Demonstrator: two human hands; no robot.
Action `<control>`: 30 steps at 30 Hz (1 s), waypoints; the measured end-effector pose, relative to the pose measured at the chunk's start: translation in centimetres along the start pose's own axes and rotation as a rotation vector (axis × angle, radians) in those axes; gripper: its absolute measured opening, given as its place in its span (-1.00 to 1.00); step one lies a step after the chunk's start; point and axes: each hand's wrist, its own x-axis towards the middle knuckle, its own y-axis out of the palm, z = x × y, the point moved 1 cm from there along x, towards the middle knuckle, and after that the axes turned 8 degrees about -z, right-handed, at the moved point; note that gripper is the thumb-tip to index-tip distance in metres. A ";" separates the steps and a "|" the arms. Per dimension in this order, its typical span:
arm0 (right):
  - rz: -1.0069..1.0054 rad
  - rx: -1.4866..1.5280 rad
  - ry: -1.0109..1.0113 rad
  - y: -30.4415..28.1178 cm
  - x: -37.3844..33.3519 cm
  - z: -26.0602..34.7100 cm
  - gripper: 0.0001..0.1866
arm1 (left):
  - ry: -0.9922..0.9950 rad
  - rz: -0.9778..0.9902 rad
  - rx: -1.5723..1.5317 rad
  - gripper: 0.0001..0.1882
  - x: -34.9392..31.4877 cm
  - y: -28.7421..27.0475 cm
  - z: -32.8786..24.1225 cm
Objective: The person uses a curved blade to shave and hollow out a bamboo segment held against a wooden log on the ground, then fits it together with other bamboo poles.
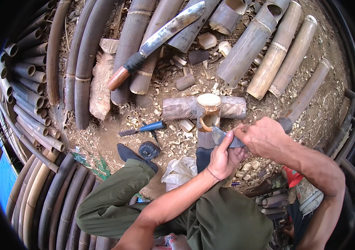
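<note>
Both hands are closed on a grey pointed blade (218, 135), held low over the work spot; its handle is hidden. My left hand (222, 161) grips it from below, thumb along the grey surface. From the right, my right hand (264, 136) closes around its other end, fingers curled in a fist. Just beyond the blade tip is a bamboo tube (206, 141) with a pale cut top and an opening carved in its side. That tube lies across a short log (179, 109), its near end by my dark footwear (203, 158).
A blue-handled chisel (152, 126) and a black tape measure (148, 150) lie left of the tube, near a crumpled plastic bag (177, 174). A large machete (156, 43) rests on bamboo poles. Wood chips (186, 93) litter the dirt. Stacked bamboo (31, 196) lines the left.
</note>
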 end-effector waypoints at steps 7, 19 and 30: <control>-0.437 0.981 0.797 12.1 2.0 11.1 -0.64 | 0.022 -0.438 1.460 -0.41 -2.7 0.0 -9.0; -0.303 0.497 0.449 4.6 -0.4 3.9 -0.61 | 0.267 -0.316 1.019 -0.65 -0.5 3.4 -6.5; 0.275 -0.240 -0.074 -7.6 9.9 3.4 -0.88 | 0.017 0.125 -0.157 -0.47 -0.7 0.7 -6.2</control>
